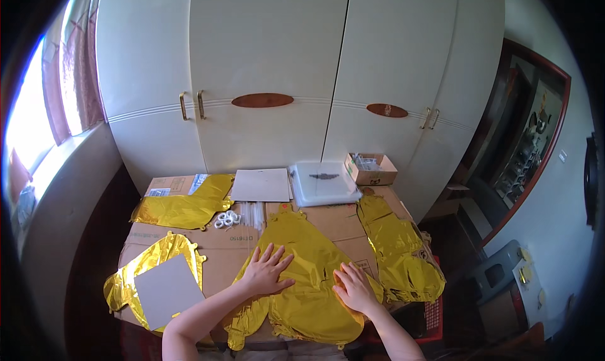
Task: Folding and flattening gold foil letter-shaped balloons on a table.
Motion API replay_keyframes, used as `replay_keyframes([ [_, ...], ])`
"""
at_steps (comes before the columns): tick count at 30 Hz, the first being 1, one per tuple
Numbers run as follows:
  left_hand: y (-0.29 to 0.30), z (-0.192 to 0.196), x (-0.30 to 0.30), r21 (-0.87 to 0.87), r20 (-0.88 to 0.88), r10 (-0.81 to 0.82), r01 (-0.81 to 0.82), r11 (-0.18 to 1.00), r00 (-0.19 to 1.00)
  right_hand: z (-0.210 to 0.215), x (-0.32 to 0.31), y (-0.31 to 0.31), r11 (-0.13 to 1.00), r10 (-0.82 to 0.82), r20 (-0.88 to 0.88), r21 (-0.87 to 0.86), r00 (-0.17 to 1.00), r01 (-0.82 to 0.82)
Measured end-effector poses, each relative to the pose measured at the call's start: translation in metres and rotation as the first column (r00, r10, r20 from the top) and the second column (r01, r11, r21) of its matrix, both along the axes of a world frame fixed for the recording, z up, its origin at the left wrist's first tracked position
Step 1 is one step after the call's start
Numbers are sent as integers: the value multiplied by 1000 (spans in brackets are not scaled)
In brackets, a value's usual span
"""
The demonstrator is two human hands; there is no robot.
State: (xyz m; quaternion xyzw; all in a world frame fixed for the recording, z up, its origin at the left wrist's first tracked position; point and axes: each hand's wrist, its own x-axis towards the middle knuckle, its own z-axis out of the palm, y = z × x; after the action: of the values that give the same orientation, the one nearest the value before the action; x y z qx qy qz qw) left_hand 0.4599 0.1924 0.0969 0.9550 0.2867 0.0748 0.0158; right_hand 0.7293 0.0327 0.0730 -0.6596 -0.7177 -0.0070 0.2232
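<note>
A flat, uninflated gold foil balloon [309,301] lies in front of me on a cardboard-covered table. My left hand [268,273] presses on its left part, palm down with the fingers spread. Near its right edge rests my right hand [354,290], its fingers stretched over the foil and slightly bent. To the left, a square grey card [169,291] lies on top of another gold foil balloon [116,290]. More flat gold foil is spread at the far left [183,209] and in a layered pile on the right [403,260].
Along the back stand a stack of grey cards [260,186], a plastic-wrapped white pack [324,187] and a small cardboard box [378,177] of clear plastic pieces. White ribbon rolls [227,220] and thin clear sticks [253,216] lie before them. A red basket [433,320] sits below the right edge.
</note>
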Motion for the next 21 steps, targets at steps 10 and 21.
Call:
replay_keyframes([
  [10,-2,7,3,1,50,-10,10,1000,999,-2,1,6,999,-25,-4,41,1000,25],
  [21,-3,7,1,25,134,-32,29,999,990,-5,6,3,997,-24,-163,72,986,36],
])
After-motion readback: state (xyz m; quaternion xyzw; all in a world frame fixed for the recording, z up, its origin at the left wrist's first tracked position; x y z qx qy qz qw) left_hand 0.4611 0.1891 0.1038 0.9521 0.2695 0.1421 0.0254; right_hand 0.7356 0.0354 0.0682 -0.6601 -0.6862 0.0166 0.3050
